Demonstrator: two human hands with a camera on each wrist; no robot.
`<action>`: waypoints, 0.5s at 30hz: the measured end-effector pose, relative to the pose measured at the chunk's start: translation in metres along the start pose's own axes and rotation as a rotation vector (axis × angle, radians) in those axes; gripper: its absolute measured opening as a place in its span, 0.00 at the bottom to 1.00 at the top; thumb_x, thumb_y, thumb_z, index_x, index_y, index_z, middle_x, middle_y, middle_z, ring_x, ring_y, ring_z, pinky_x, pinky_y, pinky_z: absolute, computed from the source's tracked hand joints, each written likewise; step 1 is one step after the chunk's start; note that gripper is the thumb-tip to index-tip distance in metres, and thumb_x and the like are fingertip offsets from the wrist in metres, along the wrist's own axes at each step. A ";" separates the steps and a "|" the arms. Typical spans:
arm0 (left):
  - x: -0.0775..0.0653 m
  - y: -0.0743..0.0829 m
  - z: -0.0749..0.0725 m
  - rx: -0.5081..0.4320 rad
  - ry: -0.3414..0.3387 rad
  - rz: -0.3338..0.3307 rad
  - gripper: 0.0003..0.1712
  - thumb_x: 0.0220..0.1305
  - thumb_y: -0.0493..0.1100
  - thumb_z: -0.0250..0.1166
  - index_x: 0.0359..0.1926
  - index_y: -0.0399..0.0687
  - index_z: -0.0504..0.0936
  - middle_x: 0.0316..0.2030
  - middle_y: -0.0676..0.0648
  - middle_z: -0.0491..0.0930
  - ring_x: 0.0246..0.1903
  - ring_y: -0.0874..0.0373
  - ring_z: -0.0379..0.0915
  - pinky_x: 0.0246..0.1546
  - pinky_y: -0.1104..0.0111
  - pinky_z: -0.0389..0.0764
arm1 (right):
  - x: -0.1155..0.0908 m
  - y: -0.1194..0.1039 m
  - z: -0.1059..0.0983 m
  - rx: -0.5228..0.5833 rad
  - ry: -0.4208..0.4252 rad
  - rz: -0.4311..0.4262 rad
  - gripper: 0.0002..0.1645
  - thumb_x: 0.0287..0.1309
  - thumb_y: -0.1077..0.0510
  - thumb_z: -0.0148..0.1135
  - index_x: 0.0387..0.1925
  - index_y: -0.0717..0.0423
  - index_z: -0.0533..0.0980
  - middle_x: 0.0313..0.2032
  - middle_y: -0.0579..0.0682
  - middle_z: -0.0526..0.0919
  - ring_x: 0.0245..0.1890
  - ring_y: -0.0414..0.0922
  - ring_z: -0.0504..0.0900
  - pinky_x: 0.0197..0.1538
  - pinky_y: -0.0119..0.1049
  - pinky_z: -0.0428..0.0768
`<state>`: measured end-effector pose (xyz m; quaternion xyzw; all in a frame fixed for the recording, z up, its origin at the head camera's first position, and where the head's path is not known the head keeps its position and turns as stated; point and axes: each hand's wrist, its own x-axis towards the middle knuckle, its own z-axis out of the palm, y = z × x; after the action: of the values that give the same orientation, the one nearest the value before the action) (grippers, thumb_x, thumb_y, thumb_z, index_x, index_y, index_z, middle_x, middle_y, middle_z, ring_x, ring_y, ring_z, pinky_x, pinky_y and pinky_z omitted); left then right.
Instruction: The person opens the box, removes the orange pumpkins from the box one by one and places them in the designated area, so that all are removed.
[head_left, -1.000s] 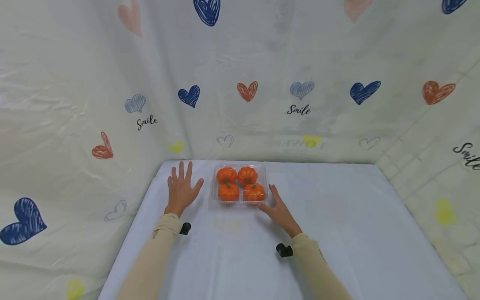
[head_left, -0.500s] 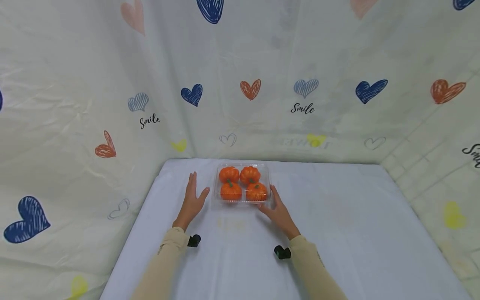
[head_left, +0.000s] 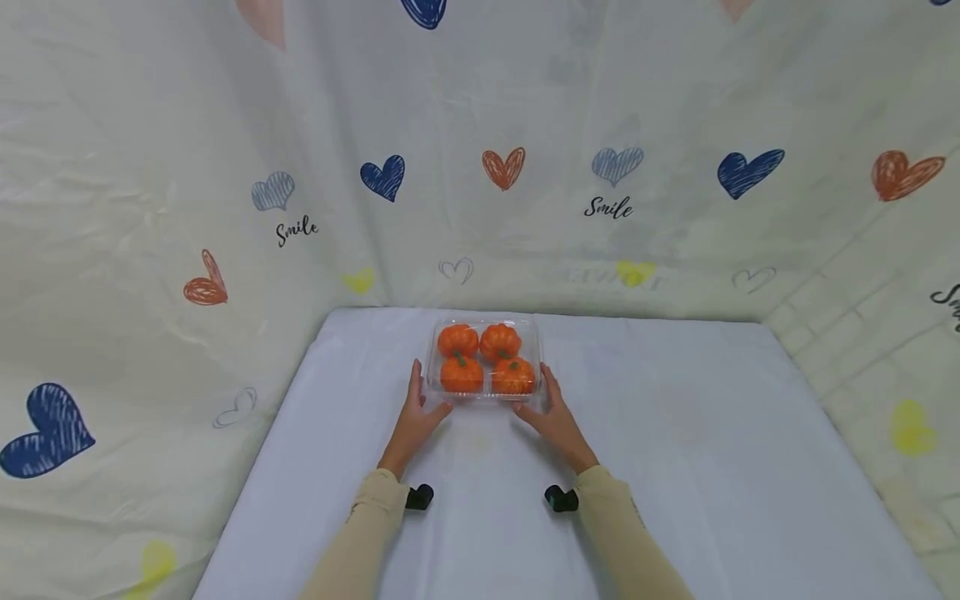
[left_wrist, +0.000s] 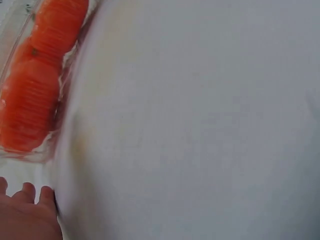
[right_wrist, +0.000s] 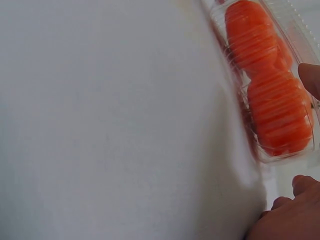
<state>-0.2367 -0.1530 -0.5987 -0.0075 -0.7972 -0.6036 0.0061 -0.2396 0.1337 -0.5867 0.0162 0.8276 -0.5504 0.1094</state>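
A clear plastic clamshell box [head_left: 483, 397] with several small orange pumpkins [head_left: 461, 375] inside sits near the table's far edge, its lid down. At its front left corner is my left hand [head_left: 412, 425], fingers extended along the side, thumb spread in front. My right hand [head_left: 558, 427] stands at the front right corner in a mirrored pose. In the left wrist view, a small gap separates the fingertips [left_wrist: 46, 192] from the box. The right wrist view likewise shows the fingers [right_wrist: 301, 182] just off the box wall, with the thumb [right_wrist: 311, 79] overlapping the box; contact there is unclear.
A white cloth covers the table [head_left: 697, 467]. Behind and at both sides hangs a pale curtain [head_left: 480, 225] printed with hearts and the word "Smile". A small black device [head_left: 420, 497] is on the left wrist, another [head_left: 561, 499] on the right.
My left hand has come down and right from the table's far left to the box's left corner, turning inward. The right hand has stayed by the box. The box keeps its place.
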 end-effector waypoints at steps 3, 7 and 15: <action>-0.002 0.000 0.007 0.005 0.014 -0.022 0.60 0.73 0.47 0.71 0.88 0.51 0.39 0.86 0.43 0.42 0.82 0.40 0.45 0.79 0.45 0.55 | 0.001 0.002 0.002 0.008 0.007 0.001 0.61 0.68 0.38 0.71 0.88 0.33 0.42 0.86 0.53 0.40 0.84 0.62 0.39 0.77 0.73 0.47; -0.004 0.000 0.014 0.008 0.056 -0.050 0.58 0.73 0.49 0.72 0.88 0.53 0.42 0.86 0.43 0.45 0.82 0.39 0.47 0.78 0.44 0.56 | 0.001 0.002 0.005 0.005 0.012 -0.016 0.60 0.69 0.40 0.70 0.88 0.35 0.42 0.86 0.54 0.39 0.84 0.62 0.38 0.77 0.72 0.45; -0.005 0.002 0.023 -0.027 0.132 -0.052 0.55 0.74 0.51 0.71 0.88 0.54 0.46 0.85 0.43 0.47 0.81 0.40 0.50 0.78 0.45 0.57 | 0.002 0.000 0.008 0.018 0.045 -0.057 0.61 0.69 0.44 0.72 0.88 0.42 0.43 0.86 0.55 0.40 0.85 0.61 0.36 0.79 0.70 0.44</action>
<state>-0.2318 -0.1306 -0.6030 0.0532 -0.7869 -0.6133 0.0429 -0.2403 0.1265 -0.5899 0.0060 0.8250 -0.5601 0.0750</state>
